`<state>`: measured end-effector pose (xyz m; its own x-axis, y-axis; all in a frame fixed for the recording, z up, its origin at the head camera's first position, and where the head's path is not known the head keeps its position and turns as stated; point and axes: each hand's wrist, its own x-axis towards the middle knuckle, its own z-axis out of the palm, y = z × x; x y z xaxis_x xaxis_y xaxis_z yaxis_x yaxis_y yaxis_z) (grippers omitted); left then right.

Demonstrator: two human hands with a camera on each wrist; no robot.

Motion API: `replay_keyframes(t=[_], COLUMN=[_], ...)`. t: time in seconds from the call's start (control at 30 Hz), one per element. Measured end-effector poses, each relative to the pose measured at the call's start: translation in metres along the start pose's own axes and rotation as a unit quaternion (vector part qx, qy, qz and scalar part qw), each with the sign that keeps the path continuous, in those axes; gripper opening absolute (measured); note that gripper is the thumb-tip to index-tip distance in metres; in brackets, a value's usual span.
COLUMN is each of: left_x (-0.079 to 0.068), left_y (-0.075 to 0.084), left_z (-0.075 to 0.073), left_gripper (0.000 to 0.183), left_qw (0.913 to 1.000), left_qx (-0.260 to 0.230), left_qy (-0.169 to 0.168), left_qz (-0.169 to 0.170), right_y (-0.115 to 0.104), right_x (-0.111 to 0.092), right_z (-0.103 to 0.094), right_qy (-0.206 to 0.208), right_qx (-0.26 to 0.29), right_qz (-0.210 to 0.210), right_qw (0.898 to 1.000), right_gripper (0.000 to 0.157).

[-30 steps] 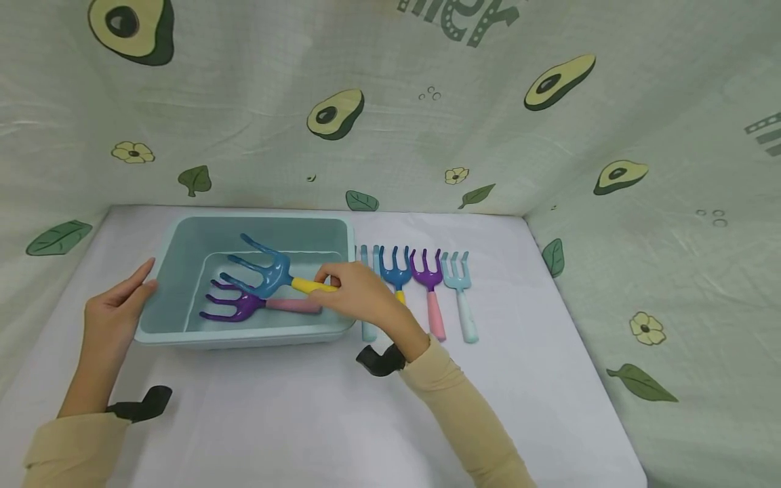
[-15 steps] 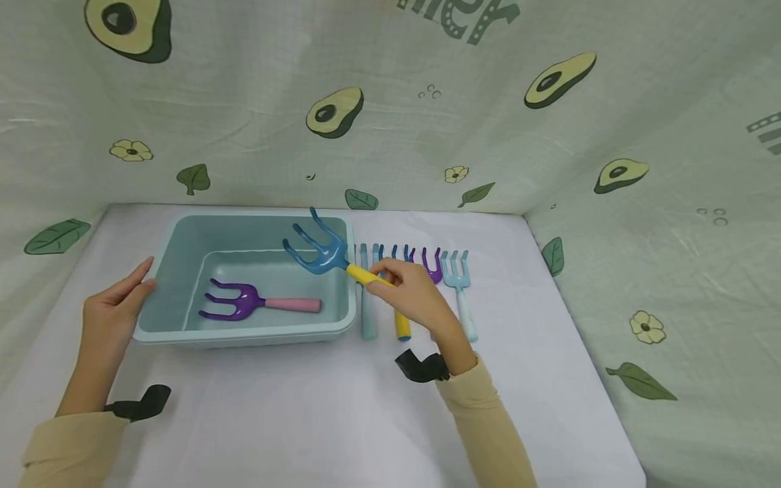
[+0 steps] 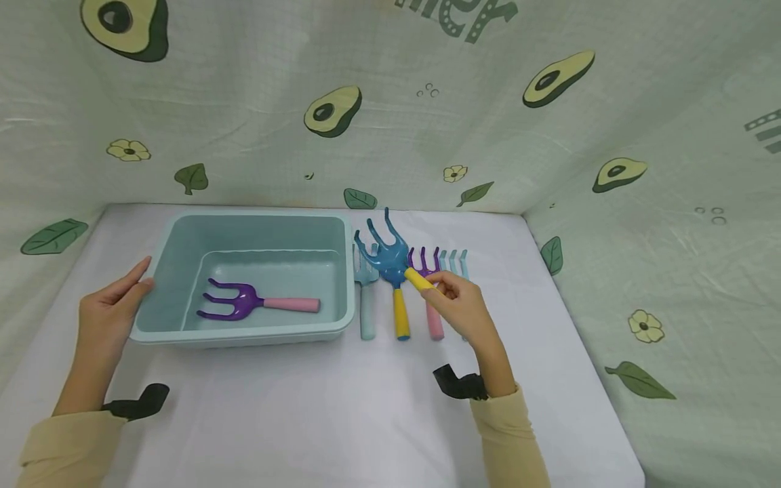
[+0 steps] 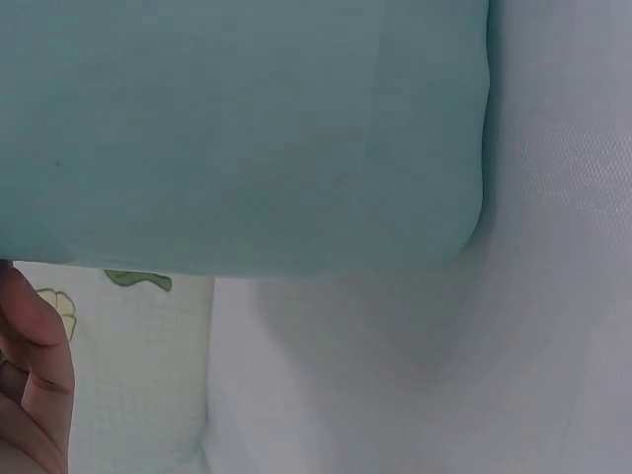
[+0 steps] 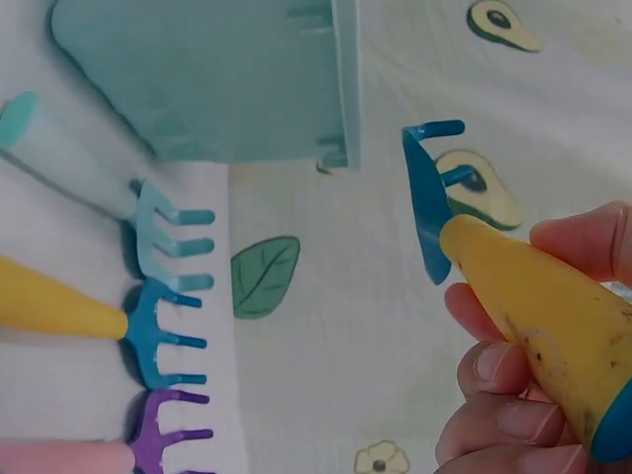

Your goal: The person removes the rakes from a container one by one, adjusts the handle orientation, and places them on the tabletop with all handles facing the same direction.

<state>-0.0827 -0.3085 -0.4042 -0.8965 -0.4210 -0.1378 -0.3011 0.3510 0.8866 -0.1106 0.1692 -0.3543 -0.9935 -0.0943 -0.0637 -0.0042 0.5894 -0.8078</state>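
My right hand (image 3: 457, 298) pinches the yellow handle (image 5: 538, 316) of a hand fork with blue tines (image 3: 388, 256), raised over the row of forks on the table. In the head view its head overlaps another blue fork with a yellow handle (image 3: 401, 315), which lies below it. At the left end of a pale blue-green bin (image 3: 244, 335), my left hand (image 3: 110, 312) holds the rim, thumb at the edge. Inside the bin a purple fork with a pink handle (image 3: 244, 302) lies flat, tines to the left.
Beside the bin's right wall lies a pale blue-green fork (image 3: 367, 305). Farther right are a purple fork with a pink handle (image 3: 434, 324) and a light blue fork (image 3: 464, 261), partly hidden by my right hand. Avocado-printed fabric (image 3: 415, 135) hangs behind the white table (image 3: 305, 420).
My right hand has lifted the blue fork with the yellow handle out of the bin and carried it right, over the row of forks. The left hand has stayed at the bin's rim.
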Motion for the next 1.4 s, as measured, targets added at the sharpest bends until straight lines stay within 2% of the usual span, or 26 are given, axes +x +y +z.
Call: replay_keyframes(t=[0.43,0.8,1.03,1.2,1.4], left_x=[0.001,0.002,0.002,0.002,0.001], left_y=[-0.001,-0.001,0.000,-0.001,0.000], left_z=[-0.001,0.000,-0.001,-0.001,0.000], left_gripper=[0.043,0.043,0.043,0.042,0.042], left_qw=[0.9999,1.0000,1.0000,1.0000,1.0000], left_qx=[-0.011,-0.006,-0.003,0.003,0.001], left_qy=[-0.003,-0.001,0.003,0.000,-0.001], left_qz=[0.007,0.001,0.004,-0.001,0.004], right_y=[0.055,0.096,0.121,0.137,0.145], right_x=[-0.013,-0.020,-0.016,-0.012,-0.007], right_z=[-0.026,-0.039,-0.045,-0.046,-0.045], right_qy=[0.077,0.126,0.169,0.184,0.178], right_qx=[-0.011,-0.023,-0.029,-0.032,-0.033], right_qz=[0.084,0.185,0.217,0.236,0.248], right_qw=[0.993,0.974,0.961,0.954,0.952], right_gripper=[0.024,0.033,0.040,0.049,0.039])
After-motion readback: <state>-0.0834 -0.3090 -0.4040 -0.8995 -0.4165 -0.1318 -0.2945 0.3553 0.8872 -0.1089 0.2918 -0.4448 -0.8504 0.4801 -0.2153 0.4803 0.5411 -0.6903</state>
